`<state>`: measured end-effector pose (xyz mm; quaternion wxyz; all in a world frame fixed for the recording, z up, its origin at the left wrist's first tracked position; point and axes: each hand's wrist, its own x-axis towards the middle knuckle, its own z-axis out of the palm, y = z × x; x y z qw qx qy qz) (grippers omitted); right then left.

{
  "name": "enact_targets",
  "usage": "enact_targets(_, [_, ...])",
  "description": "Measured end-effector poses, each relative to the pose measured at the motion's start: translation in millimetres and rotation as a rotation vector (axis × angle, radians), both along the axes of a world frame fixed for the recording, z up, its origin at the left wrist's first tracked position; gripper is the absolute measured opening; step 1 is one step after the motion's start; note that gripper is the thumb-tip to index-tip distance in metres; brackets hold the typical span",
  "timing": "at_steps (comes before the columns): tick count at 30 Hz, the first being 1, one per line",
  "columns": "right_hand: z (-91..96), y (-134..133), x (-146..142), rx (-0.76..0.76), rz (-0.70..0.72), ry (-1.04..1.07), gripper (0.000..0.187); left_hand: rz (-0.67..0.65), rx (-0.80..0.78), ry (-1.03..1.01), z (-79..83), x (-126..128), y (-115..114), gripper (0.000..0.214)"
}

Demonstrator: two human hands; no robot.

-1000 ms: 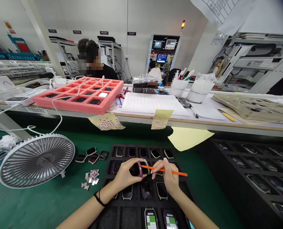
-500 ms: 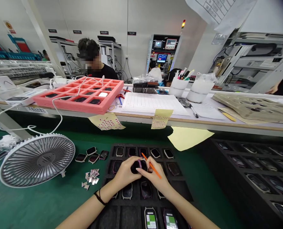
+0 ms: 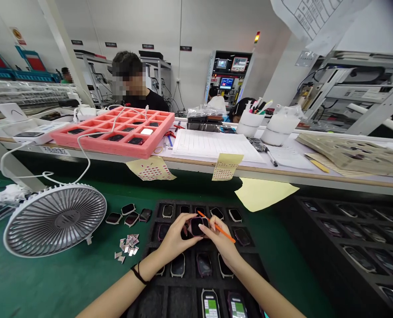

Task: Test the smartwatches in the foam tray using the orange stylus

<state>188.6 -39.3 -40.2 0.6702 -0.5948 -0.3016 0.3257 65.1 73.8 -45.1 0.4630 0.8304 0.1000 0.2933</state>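
Between both hands, above the black foam tray (image 3: 180,300), is a smartwatch body (image 3: 199,225) with a dark screen and purplish frame. My left hand (image 3: 174,238) grips its left side between thumb and fingers. My right hand (image 3: 223,245) pinches its right edge, the thumb lying over the screen. A thin orange stick (image 3: 225,233) is tucked in the same right hand, pointing up and left; its exact kind is unclear. Around them, strapless watch bodies sit in the tray's compartments. Two near watches, one light-framed (image 3: 210,304) and one purple-framed (image 3: 236,305), have lit green-and-white screens.
Left of the tray are several loose watches (image 3: 113,218), a pile of small metal pieces (image 3: 129,244) and a grey fan (image 3: 55,221). Another black tray (image 3: 296,238) stands right. The shelf ahead carries a pink foam tray (image 3: 146,151) and papers (image 3: 213,143). A person (image 3: 150,99) sits beyond.
The watch has turned so its screen faces up toward me. My right hand's thumb has come over it, and the orange stick has tilted flatter and shifted right. The view has shifted slightly.
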Motion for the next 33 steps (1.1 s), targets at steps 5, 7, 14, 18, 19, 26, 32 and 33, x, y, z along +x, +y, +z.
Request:
enact_targets(5, [2.6, 0, 1, 0.007, -0.008, -0.069, 0.048, 0.011, 0.023, 0.004, 2.4, 0, -1, 0.048])
enact_targets(7, [4.2, -1, 1, 0.018, -0.008, -0.094, 0.048, 0.017, 0.032, 0.008, 2.7, 0, -1, 0.048])
enact_targets(14, [5.0, 0, 1, 0.040, -0.008, -0.092, 0.048, 0.018, 0.041, 0.013, 2.6, 0, -1, 0.048])
enact_targets(18, [3.9, 0, 1, 0.046, -0.014, -0.079, 0.048, 0.021, 0.037, 0.017, 4.2, 0, -1, 0.048])
enact_targets(19, [4.1, 0, 0, 0.043, -0.016, -0.070, 0.048, 0.022, 0.033, 0.017, 4.3, -1, -2, 0.047])
enact_targets(26, [11.6, -3, 1, 0.048, 0.006, 0.124, 0.042, 0.102, -0.082, -0.017, 0.9, 2, 0, 0.043])
enact_targets(32, [13.5, -3, 2, 0.089, 0.012, 0.155, 0.042, 0.154, -0.143, -0.023, 2.1, 3, 4, 0.042])
enact_targets(33, [13.9, -3, 2, 0.082, 0.016, 0.149, 0.042, 0.151, -0.149, -0.015, 2.3, 3, 4, 0.042])
